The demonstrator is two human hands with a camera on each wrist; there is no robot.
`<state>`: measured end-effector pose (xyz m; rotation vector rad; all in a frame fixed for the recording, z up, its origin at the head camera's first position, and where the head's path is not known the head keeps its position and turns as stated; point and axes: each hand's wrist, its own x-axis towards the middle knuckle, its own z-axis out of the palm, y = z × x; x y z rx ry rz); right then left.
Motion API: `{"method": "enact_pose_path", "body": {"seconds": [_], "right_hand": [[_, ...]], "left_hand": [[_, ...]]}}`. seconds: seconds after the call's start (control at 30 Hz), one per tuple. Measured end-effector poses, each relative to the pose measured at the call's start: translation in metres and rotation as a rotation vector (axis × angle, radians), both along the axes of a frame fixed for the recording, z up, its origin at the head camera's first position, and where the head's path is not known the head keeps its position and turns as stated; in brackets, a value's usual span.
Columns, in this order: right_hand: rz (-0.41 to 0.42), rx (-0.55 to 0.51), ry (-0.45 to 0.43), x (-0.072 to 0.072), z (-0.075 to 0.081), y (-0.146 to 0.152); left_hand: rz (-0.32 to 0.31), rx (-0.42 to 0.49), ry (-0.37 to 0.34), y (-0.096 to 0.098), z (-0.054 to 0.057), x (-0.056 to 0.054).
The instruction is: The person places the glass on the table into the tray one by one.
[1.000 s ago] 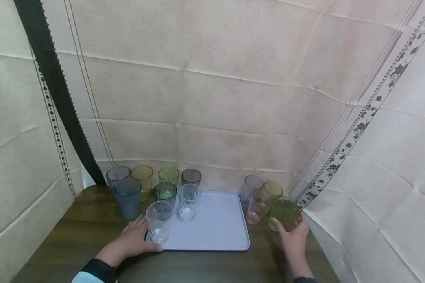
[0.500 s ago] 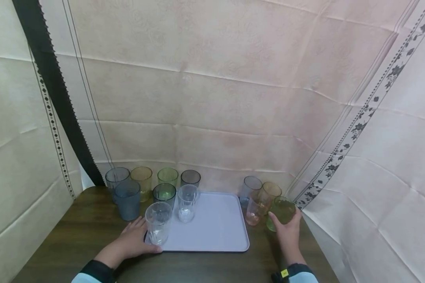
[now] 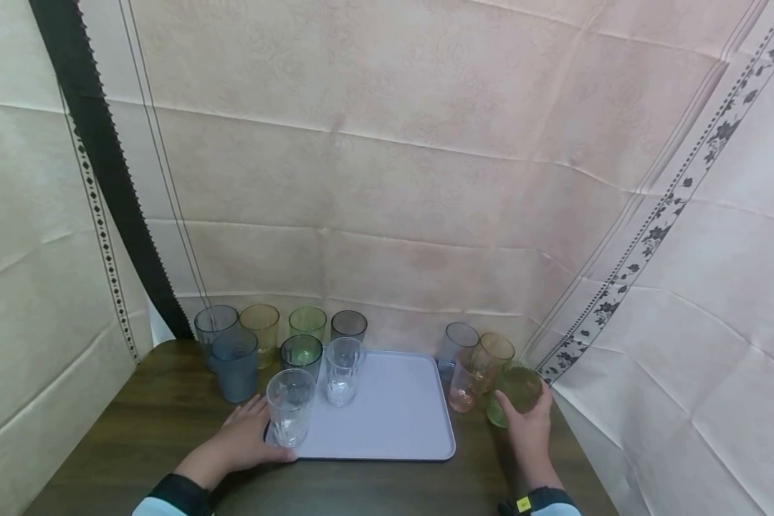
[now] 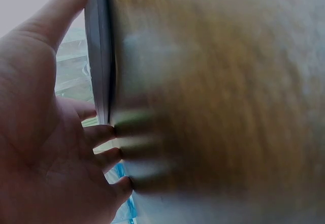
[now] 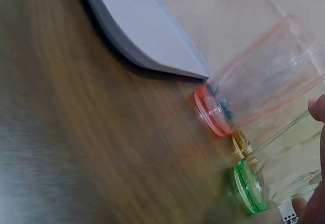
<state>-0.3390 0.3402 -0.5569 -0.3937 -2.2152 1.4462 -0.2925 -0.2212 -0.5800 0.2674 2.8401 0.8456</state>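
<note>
"Starting with the head view: where is the green glass point(image 3: 514, 387)?"

"Right of the tray point(image 3: 387, 419), with the grip of the right hand point(image 3: 530, 430) curled round it, thumb on one side, fingers on the other."

"And the left hand point(image 3: 241, 433)?"

"Spread at the tray's near left corner, clasping no glass. A clear glass point(image 3: 290, 412) stands upright on the tray just beside it; a sudden shove on that corner could, I'd judge, topple it."

"Does the left wrist view add anything?"

"The thumb lies along the tray's edge, fingers loosely placed past it. How hard they press, I cannot tell."

"Then the right wrist view?"

"Close neighbours: the pink glass point(image 5: 254, 82) and an amber glass point(image 5: 242, 145) sit by the green one. Whether they touch is unclear. A sideways swing might knock them over, and smooth walls could slip from a light grip."
</note>
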Motion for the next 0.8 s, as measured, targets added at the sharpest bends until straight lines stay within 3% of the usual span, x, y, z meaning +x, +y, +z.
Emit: {"method": "enact_pose_path", "body": {"seconds": [0.27,0.47,0.8], "right_hand": [[-0.008,0.024,0.074,0.035,0.006,-0.009],[0.042,0.018,0.077,0.057,0.013,-0.014],[0.14,0.041,0.077,0.072,0.018,-0.049]], "left_hand": [[0.004,-0.003,-0.005,0.002,0.003,0.0],[-0.001,-0.014,0.004,0.001,0.001,0.0],[-0.004,-0.004,-0.005,0.0,0.0,0.0]]}}
